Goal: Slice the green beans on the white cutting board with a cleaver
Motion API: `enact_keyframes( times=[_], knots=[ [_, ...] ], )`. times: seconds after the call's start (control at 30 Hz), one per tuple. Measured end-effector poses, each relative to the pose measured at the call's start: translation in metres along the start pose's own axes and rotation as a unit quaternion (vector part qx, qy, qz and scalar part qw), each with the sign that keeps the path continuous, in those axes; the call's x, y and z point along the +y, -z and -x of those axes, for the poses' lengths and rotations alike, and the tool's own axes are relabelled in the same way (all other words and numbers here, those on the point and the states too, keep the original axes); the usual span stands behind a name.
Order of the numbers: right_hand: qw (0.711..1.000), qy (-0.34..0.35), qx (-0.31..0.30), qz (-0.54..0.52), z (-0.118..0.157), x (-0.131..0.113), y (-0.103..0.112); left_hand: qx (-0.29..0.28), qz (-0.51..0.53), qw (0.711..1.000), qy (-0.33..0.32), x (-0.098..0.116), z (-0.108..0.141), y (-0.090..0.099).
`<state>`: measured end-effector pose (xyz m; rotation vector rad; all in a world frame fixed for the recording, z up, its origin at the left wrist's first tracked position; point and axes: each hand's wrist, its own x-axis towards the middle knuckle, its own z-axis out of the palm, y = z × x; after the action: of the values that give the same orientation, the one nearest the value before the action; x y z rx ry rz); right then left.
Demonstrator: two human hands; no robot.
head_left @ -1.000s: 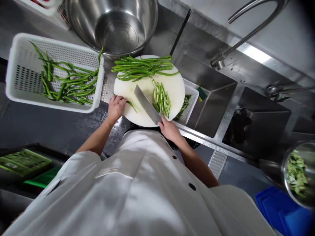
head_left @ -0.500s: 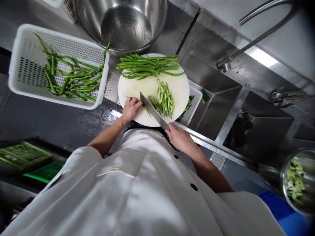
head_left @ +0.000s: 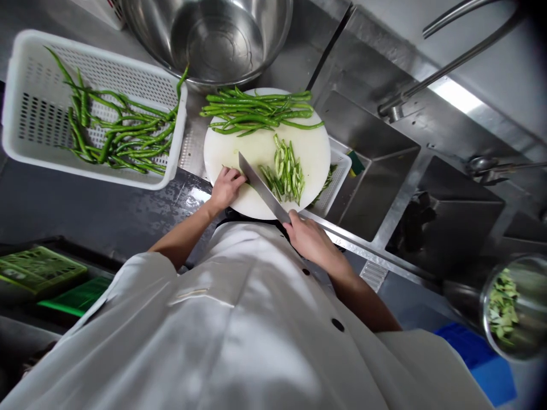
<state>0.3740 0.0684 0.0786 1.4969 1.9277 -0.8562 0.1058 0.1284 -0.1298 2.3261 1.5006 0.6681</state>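
Observation:
My right hand (head_left: 308, 234) is closed round the handle of a kitchen knife (head_left: 264, 191). Its blade slants across the round white cutting board (head_left: 314, 152), the tip close to my left fingers. My left hand (head_left: 227, 187) is curled at the board's left edge, closed on a green chili pepper that my fingers and the blade mostly hide. Right of the blade lies a pile of cut chili pieces (head_left: 288, 173), pale insides showing. A bundle of whole green chili peppers (head_left: 258, 111) lies along the board's far side.
At left is a white perforated basket (head_left: 182, 122) of long green chilies. A large steel bowl (head_left: 160, 42) stands behind the board. To the right are a white tray (head_left: 339, 181), a steel sink (head_left: 376, 191) and a faucet (head_left: 410, 94). A bowl of cut vegetables (head_left: 487, 319) is far right.
The knife blade has shifted slightly left, towards my left fingers. A length of chili that showed beside the blade is now out of sight. My left hand has barely moved.

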Motion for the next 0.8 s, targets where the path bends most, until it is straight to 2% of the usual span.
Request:
enact_keyframes(
  times=[0.17, 0.23, 0.37, 0.5, 0.67, 0.8],
  knots=[
    [1.0, 0.021, 0.022, 0.003, -0.04, -0.01, -0.009, 0.002, 0.008, 1.0, -0.015, -0.001, 0.0, 0.002],
    [0.999, 0.026, 0.037, 0.011, -0.048, -0.007, -0.007, 0.0, 0.011, 1.0, -0.02, -0.003, 0.0, 0.004],
    [0.999, 0.018, 0.028, 0.024, -0.028, 0.004, 0.005, 0.002, 0.007, 0.999, -0.033, -0.006, 0.0, 0.007],
    [1.0, 0.016, 0.01, 0.019, -0.01, 0.003, 0.011, 0.004, 0.031, 0.999, -0.015, -0.006, -0.001, 0.006],
    [0.999, 0.027, 0.013, -0.014, -0.018, 0.001, 0.007, 0.0, 0.043, 0.999, -0.017, -0.006, -0.001, 0.006],
    [0.998, 0.043, 0.019, -0.04, -0.036, -0.003, 0.001, 0.002, 0.052, 0.998, -0.026, -0.007, -0.001, 0.006]
  ],
)
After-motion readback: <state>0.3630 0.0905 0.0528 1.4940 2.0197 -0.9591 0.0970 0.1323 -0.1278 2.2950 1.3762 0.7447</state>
